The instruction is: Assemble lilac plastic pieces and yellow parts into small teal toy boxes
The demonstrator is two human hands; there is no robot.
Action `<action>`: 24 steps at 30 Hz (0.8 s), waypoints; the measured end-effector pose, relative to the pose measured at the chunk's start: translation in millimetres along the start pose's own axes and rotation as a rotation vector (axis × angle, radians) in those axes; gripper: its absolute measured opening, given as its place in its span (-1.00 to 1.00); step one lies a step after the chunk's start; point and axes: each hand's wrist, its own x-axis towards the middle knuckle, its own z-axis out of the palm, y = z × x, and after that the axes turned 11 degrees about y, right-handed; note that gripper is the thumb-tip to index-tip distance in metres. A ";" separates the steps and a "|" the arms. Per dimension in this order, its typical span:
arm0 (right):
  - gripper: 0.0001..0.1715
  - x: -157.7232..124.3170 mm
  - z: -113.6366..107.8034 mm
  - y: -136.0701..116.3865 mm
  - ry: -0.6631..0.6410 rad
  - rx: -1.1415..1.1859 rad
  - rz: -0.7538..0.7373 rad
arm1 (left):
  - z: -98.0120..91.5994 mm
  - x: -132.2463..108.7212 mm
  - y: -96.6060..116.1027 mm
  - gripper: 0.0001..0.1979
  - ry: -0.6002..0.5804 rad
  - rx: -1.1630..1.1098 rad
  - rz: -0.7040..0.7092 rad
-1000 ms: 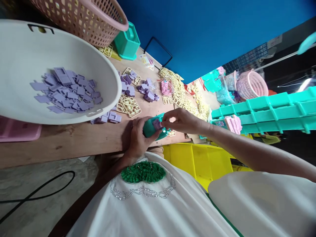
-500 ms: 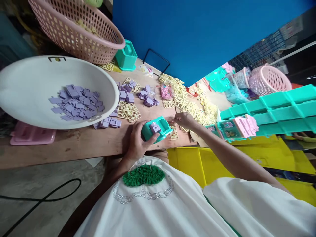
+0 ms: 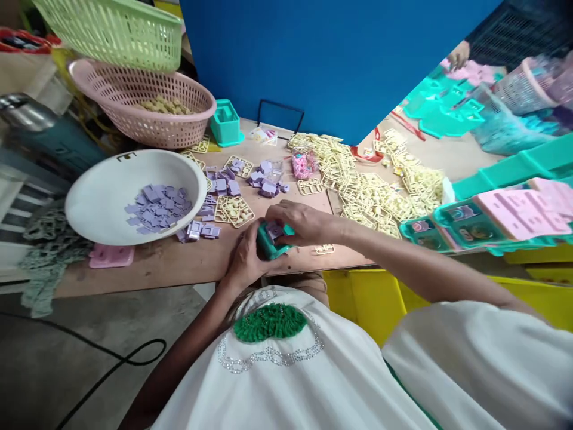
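Head view: my left hand (image 3: 247, 258) clasps the teal box (image 3: 267, 248); my right hand (image 3: 296, 222), apart from it half a second ago, now meets its purple piece (image 3: 274, 230); whether it pinches I can't tell. Below lies the table (image 3: 179, 269).

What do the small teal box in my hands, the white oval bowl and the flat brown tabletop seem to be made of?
Small teal box: probably moulded plastic, smooth and uniformly coloured.
White oval bowl: likely plastic too, with a soft sheen and even white walls.
Flat brown tabletop: apparently wood or plywood, matte, with dark knot-like spots.
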 end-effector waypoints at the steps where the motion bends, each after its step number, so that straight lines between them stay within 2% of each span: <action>1: -0.66 5.8 -2.1 3.1 -0.054 -0.004 -0.013 | -1.6 1.3 -1.7 -0.03 -0.021 0.019 0.003; 5: -0.66 22.5 -0.8 15.5 -0.171 0.112 0.028 | -6.3 5.5 -6.6 -0.01 -0.072 0.057 0.013; 10: -0.64 24.2 13.4 25.4 -0.135 0.337 0.107 | -10.7 7.5 -9.4 -0.02 -0.124 0.049 0.031; 12: -0.60 23.4 9.9 24.4 -0.048 0.503 0.133 | -11.2 7.5 -9.6 -0.04 -0.129 0.037 0.045; 14: -0.56 22.3 -2.0 22.3 0.105 0.704 0.173 | -10.8 7.1 -9.2 -0.03 -0.119 0.033 0.050; 16: -0.52 19.1 -17.5 22.7 0.270 0.802 0.190 | -10.5 7.0 -8.5 -0.03 -0.124 0.026 0.030; 19: -0.46 5.8 -30.8 33.7 0.474 0.707 0.237 | -13.1 8.6 -8.4 -0.02 -0.164 -0.026 -0.020; 21: -0.49 -8.4 -27.3 47.5 0.570 0.561 0.350 | -17.9 11.0 -9.3 0.00 -0.200 -0.071 -0.044; 23: -0.59 -23.2 -16.6 62.9 0.587 0.354 0.491 | -24.0 13.7 -9.3 -0.01 -0.219 -0.092 -0.057; 24: -0.65 -29.8 -10.4 70.0 0.550 0.246 0.555 | -27.0 15.2 -8.1 -0.03 -0.213 -0.088 -0.055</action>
